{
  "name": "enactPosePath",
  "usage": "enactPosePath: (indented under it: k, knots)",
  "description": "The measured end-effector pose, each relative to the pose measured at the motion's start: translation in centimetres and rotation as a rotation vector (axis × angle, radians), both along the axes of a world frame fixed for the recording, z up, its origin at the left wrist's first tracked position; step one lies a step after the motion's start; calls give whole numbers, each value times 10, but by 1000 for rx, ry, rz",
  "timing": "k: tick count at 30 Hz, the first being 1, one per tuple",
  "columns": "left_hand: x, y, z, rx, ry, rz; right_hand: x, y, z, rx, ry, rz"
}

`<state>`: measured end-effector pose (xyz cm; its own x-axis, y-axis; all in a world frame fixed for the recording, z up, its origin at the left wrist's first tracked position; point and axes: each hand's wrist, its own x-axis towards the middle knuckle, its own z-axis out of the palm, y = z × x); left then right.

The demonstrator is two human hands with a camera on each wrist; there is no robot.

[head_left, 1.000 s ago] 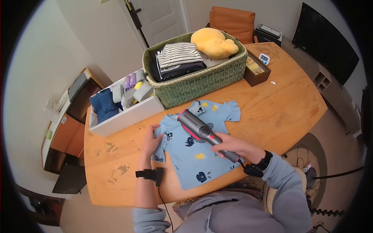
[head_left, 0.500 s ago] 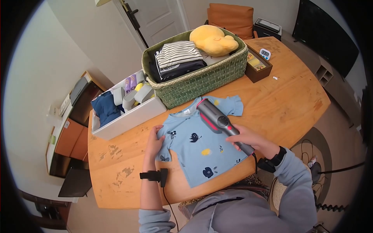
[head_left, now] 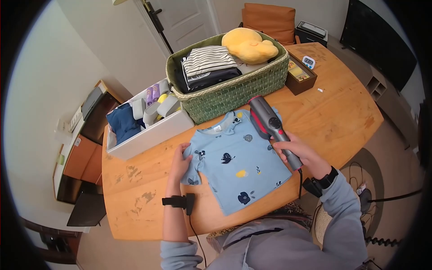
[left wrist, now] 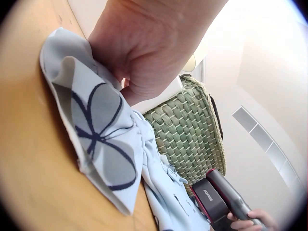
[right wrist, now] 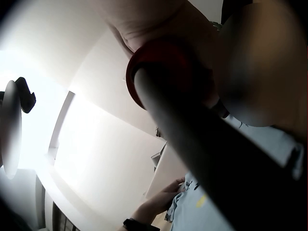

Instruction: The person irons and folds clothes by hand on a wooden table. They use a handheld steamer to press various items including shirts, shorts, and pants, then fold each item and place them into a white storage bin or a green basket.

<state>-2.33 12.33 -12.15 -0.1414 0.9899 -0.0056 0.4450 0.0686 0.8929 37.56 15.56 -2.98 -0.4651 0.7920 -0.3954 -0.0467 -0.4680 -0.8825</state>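
Note:
A light blue short-sleeved shirt (head_left: 231,164) with dark and yellow prints lies spread on the wooden table. My right hand (head_left: 297,149) grips the handle of a grey and red handheld garment steamer (head_left: 270,118), whose head is over the shirt's right-hand sleeve and side. The steamer's cord hangs down past the table edge. At the left-hand sleeve, my left hand (head_left: 181,163) pinches the fabric between thumb and fingers. The left wrist view has the ruffled sleeve end (left wrist: 98,134) raised in folds beneath that hand. In the right wrist view the steamer's dark cord (right wrist: 192,139) blocks much of the scene.
Behind the shirt stands a green woven basket (head_left: 234,96) with folded clothes (head_left: 209,63) and a yellow plush toy (head_left: 249,45). A white box (head_left: 153,137) of rolled items is left of it. To the right are a brown box (head_left: 302,83) and a small timer (head_left: 308,62).
My right hand has carried the steamer rightward across the shirt, from near the neckline to the right-hand sleeve, uncovering the shirt's middle. My left hand stays at the left-hand sleeve.

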Motion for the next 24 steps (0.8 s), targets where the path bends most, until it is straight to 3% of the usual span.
enactPosePath:
  k: [11,19,23,24]
  knots:
    - [-1,0,-2,33,-14,-12,21,15,-9,-10,-4,-48]
    - [0,1,2,13,-36,-6,43,13,-13,-33,-19,-278]
    - [-1,1,2,-5,-2,-3,36,0,-1,-38,28,-236]
    - [-2,0,0,-6,-4,4,29,-6,8,4,-14,-140]
